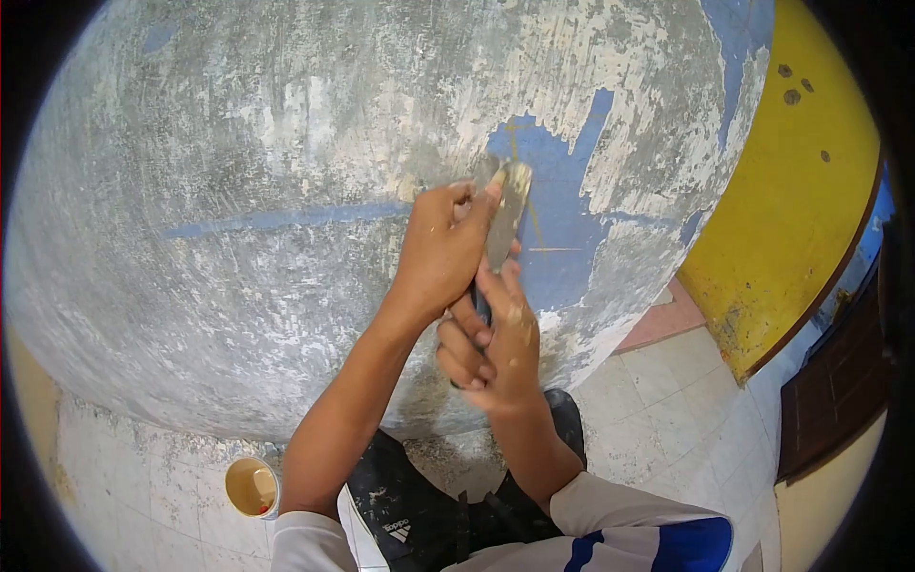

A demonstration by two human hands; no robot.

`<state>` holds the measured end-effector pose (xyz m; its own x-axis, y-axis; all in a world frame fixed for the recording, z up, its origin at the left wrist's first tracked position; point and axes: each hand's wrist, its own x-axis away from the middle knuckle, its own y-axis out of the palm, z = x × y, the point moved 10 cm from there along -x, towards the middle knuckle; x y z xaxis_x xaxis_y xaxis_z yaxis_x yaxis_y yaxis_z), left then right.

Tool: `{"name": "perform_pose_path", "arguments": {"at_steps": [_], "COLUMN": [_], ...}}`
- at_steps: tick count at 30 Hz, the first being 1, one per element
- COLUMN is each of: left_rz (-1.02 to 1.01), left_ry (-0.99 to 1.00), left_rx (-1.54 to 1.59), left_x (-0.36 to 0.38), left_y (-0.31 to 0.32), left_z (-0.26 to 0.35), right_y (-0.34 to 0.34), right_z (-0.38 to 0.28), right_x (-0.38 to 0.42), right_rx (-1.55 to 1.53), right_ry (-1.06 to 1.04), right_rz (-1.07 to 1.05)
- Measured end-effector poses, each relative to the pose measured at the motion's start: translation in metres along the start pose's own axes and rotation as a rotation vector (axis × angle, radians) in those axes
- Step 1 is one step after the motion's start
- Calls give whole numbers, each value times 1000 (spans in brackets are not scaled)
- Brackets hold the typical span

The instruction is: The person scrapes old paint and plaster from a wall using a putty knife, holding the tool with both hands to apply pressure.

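My right hand is wrapped around the dark handle of a putty knife, whose grey blade points up and bears pale smears near its tip. Close against the blade is my left hand, fingers curled and thumb beside the blade's upper end. A blurred grey shape shows at its fingertips, and I cannot tell what it holds. Pale spots mark both hands. Behind them stands a wall with worn grey and white patches and a bare blue area just right of the knife.
A small tub with a tan inside stands on the tiled floor at lower left, near crumbs along the wall's foot. To the right are a yellow panel and a dark brown wooden piece.
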<state>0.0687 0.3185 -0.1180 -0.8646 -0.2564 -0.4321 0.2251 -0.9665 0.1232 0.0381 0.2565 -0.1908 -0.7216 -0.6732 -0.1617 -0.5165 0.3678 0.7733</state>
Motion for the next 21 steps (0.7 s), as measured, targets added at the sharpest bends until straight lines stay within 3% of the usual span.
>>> {"name": "perform_pose_path", "arguments": {"at_steps": [1,4,7,10,13,21], "left_rz": [7,32,-81,-18,5,3], "left_ry": [18,233,120,116,-55,-74], "left_rx": [-14,-122,-44,-9,89,22], "left_x": [-4,-32,-36,-17,11,8], "left_y": [0,13,26,11,3,0], "left_z": [5,43,49,18,-20,-11], "right_y": [1,18,34,9,-7,2], "right_z": [-5,-35,-55,-29,5,2], "right_x": [-3,-27,-19,-1,10,11], "right_rx": [48,-142,12,160,34,23], "right_ry": [-34,-45,-137,-79,23,55], "right_rz": [29,-192,-146,46,-47,-40]}}
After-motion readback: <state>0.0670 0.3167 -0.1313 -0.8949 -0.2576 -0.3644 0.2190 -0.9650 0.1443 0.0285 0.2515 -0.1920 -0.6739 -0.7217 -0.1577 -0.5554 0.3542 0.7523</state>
